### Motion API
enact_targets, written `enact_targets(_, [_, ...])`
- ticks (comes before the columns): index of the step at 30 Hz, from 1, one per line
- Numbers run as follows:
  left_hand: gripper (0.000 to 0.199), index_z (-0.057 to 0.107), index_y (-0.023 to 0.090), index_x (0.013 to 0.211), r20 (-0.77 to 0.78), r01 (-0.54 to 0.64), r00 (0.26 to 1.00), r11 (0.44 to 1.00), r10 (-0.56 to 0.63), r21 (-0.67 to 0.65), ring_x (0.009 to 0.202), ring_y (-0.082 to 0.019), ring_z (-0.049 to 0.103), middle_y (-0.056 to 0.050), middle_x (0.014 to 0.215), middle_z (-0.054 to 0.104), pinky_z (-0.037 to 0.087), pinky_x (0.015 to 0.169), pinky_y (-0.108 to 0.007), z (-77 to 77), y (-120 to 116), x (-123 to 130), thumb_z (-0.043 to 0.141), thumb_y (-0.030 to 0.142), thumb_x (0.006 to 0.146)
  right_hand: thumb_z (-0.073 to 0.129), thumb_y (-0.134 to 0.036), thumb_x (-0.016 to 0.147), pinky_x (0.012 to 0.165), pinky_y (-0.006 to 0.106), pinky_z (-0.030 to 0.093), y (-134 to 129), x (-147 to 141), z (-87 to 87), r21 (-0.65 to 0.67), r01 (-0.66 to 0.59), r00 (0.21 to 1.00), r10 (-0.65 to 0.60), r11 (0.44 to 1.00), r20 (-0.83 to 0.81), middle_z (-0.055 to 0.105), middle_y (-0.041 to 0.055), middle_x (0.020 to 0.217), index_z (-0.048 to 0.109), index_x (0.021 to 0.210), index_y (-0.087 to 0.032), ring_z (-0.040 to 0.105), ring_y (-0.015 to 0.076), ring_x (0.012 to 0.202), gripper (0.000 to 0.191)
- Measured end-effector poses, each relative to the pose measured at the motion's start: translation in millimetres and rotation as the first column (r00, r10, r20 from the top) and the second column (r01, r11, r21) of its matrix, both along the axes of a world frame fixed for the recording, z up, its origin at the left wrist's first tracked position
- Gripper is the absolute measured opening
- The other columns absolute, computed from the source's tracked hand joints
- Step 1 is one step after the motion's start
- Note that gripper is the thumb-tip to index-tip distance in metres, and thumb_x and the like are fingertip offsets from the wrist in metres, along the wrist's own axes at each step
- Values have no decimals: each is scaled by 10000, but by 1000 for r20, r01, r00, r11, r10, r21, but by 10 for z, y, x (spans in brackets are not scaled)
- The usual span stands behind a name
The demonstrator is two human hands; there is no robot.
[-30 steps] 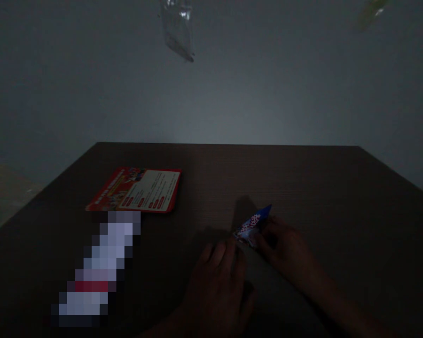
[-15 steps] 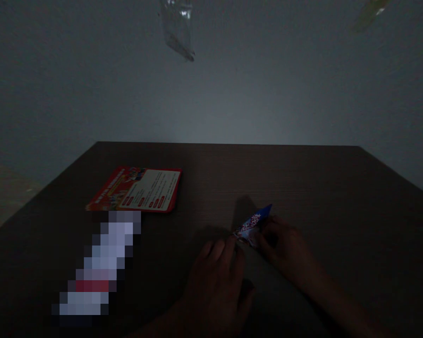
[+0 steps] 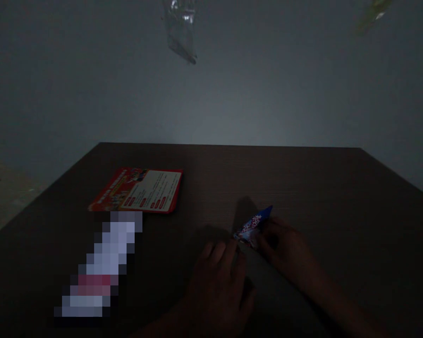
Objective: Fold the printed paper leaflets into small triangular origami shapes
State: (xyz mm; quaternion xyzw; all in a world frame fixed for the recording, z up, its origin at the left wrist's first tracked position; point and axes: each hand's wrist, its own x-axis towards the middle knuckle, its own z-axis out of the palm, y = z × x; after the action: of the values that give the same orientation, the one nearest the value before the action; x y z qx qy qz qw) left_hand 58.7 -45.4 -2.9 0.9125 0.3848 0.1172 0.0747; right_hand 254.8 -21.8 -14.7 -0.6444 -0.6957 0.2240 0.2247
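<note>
A small folded piece of printed paper [image 3: 249, 227], blue with a white and reddish pattern, stands tilted on the dark table. Its right side is pinched between the thumb and fingers of my right hand [image 3: 284, 246], which hide part of it. My left hand [image 3: 218, 281] lies palm down just left of the paper, thumb apart and fingers slightly bent. Those fingertips are close to the paper's left corner; in the dim light I cannot tell if they touch it.
A red printed card [image 3: 137, 190] with a pale text panel lies at the left. In front of it is a long pale object [image 3: 105, 263], blurred by pixelation. The dark table [image 3: 303, 178] meets a grey wall, where a clear plastic bag [image 3: 181, 33] hangs.
The view has shifted very slightly. Both hands and the folded paper keep nearly the same places, and the right hand still pinches the paper.
</note>
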Motion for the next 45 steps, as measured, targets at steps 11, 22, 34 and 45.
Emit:
enact_targets(11, [411, 578, 145, 1125, -33, -35, 999, 998, 33, -53, 1083, -285, 476, -132, 1305, 505, 359, 930, -459, 53, 19, 17, 427, 431, 872, 488, -211, 826, 619, 284, 436, -9, -24, 50, 3, 9, 1000, -9, 1000, 12, 579, 52, 783, 570, 641, -178, 581, 167, 673, 205])
enact_targets(22, [432, 540, 126, 1173, -48, 14, 999, 997, -17, -75, 1095, -271, 460, -114, 1290, 516, 336, 963, -431, 69, 70, -5, 424, 418, 877, 492, -203, 820, 614, 287, 439, -9, -26, 26, 6, 14, 1000, -14, 1000, 14, 581, 53, 777, 577, 661, -177, 580, 170, 659, 183])
enact_targets(34, [498, 459, 91, 1293, -88, 40, 995, 998, -44, -46, 1139, -263, 450, -127, 1278, 535, 284, 1002, -403, 141, 60, 42, 410, 392, 899, 484, -224, 827, 621, 288, 444, -9, -37, 68, 17, 9, 999, -10, 1000, 35, 593, 63, 786, 596, 665, -171, 589, 175, 676, 204])
enact_targets(45, [592, 453, 86, 1310, -69, -34, 997, 998, 30, -51, 1150, -289, 428, -146, 1323, 496, 263, 1002, -467, 10, 59, 2, 357, 497, 894, 500, -207, 811, 622, 287, 450, -13, -36, 55, 25, 15, 999, -16, 1000, 31, 603, 58, 795, 589, 645, -184, 599, 178, 676, 190])
